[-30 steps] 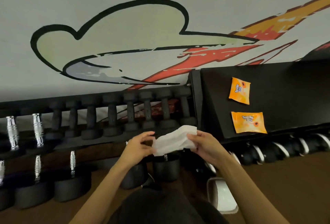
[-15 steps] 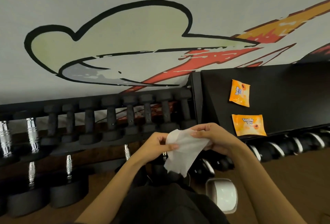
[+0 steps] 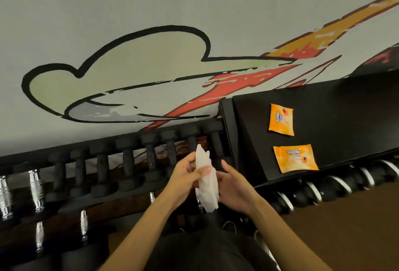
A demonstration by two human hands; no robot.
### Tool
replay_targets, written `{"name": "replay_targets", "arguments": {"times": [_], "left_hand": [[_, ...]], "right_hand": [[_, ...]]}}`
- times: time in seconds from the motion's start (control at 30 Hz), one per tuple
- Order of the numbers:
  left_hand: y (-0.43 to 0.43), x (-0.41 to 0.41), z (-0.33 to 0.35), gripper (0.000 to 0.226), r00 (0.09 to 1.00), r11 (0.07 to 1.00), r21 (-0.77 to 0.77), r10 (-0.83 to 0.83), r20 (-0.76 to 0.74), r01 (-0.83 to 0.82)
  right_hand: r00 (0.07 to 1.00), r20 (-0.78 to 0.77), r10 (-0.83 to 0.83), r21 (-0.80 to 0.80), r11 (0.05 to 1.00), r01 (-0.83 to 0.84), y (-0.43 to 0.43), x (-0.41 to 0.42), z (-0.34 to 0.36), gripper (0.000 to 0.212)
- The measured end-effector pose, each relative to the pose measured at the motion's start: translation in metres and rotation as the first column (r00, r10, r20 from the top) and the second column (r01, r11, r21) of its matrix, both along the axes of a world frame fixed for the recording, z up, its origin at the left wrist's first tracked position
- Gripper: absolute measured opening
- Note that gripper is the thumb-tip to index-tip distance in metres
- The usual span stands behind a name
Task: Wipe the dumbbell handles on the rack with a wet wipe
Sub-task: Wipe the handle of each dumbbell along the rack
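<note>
My left hand point(image 3: 186, 175) pinches a white wet wipe point(image 3: 206, 181), which hangs bunched and upright in front of the rack. My right hand point(image 3: 234, 186) is just right of the wipe with its fingers straight, palm against the cloth. Behind the hands, a row of small black dumbbells point(image 3: 127, 162) stands on the top shelf of the black rack point(image 3: 71, 154). Chrome-handled dumbbells point(image 3: 35, 188) sit on the lower shelves at the left.
Two orange wet-wipe packets point(image 3: 281, 119) point(image 3: 295, 158) lie on a black sloped surface point(image 3: 345, 119) at the right. More dumbbells with white rings point(image 3: 323, 188) line up under it. A painted wall rises behind the rack. Brown floor shows at the lower right.
The wipe went from spread wide between both hands to bunched and hanging upright. My left hand now holds it alone; my right hand has let go and opened beside it.
</note>
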State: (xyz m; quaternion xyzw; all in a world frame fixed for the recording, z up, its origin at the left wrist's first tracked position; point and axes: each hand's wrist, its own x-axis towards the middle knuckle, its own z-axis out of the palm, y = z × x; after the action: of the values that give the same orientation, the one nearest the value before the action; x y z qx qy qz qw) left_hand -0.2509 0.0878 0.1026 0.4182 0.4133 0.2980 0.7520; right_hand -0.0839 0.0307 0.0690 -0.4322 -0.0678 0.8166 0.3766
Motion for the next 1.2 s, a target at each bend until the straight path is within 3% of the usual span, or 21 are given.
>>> {"name": "replay_targets", "arguments": {"times": [0.1,0.2,0.37,0.57,0.63,0.77,0.9,1.2], "left_hand": [[0.002,-0.004,-0.005,0.034,0.999,0.999,-0.004,0.038,-0.011,-0.038],[0.004,-0.007,-0.009,0.029,0.993,0.994,-0.001,0.11,-0.053,-0.11],[0.006,-0.009,-0.018,0.018,0.965,0.982,0.015,0.189,-0.184,-0.19],[0.008,-0.012,-0.022,0.029,0.966,0.999,-0.044,-0.033,-0.256,0.022],[0.005,-0.012,-0.022,0.025,0.958,0.999,-0.038,-0.028,-0.286,0.018],[0.003,-0.01,-0.025,0.013,0.978,0.998,-0.05,0.038,-0.203,-0.049],[0.0,-0.002,-0.024,0.029,0.998,0.969,-0.245,0.051,0.022,-0.044],[-0.006,0.013,-0.031,0.021,0.99,0.966,-0.239,0.076,-0.121,-0.103]], "right_hand": [[0.999,-0.037,-0.005,0.134,0.991,0.01,0.003,0.004,0.005,0.061],[0.993,0.014,-0.121,0.118,0.986,0.118,0.014,0.016,0.011,0.067],[0.98,0.148,-0.134,0.143,0.983,0.113,0.021,0.029,0.022,0.041],[0.941,0.308,-0.137,0.207,0.976,0.074,0.026,0.047,0.029,0.037],[0.927,0.353,-0.129,0.199,0.978,0.06,0.024,0.05,0.027,0.034],[0.918,0.361,-0.164,0.16,0.981,0.113,0.02,0.056,0.019,0.028],[0.908,0.375,-0.187,0.133,0.98,0.148,0.017,0.063,0.013,0.029],[0.88,0.399,-0.258,0.184,0.963,0.199,0.021,0.078,0.018,0.026]]}}
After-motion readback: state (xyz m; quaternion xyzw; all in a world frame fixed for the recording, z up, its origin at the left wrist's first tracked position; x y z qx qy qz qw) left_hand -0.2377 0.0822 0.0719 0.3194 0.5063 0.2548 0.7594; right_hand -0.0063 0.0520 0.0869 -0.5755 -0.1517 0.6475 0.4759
